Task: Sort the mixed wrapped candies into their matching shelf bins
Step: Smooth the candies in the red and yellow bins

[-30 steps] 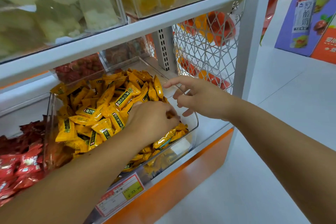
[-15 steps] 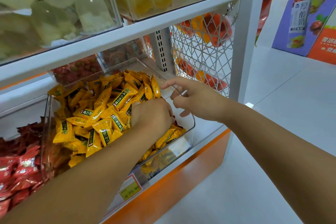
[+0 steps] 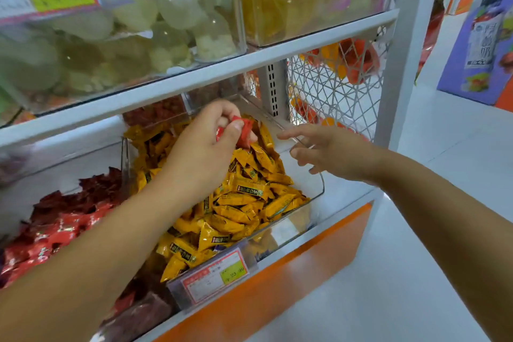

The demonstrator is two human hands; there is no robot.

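Yellow candies (image 3: 244, 203) fill the clear bin (image 3: 315, 186); the red candies (image 3: 55, 228) lie at its nine o'clock. The left hand (image 3: 200, 153) hovers over the pile's twelve o'clock, fingers pinching a stray red candy (image 3: 244, 130). The right hand (image 3: 336, 155) is at three o'clock, fingers spread and empty. The slick wrapper could slip from that light pinch and vanish among the yellow ones.

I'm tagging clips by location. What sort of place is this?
Most likely a shop's loose-candy aisle: clear shelf bins heaped with wrapped candies, a price tag on the front of one, and a product poster nearby.
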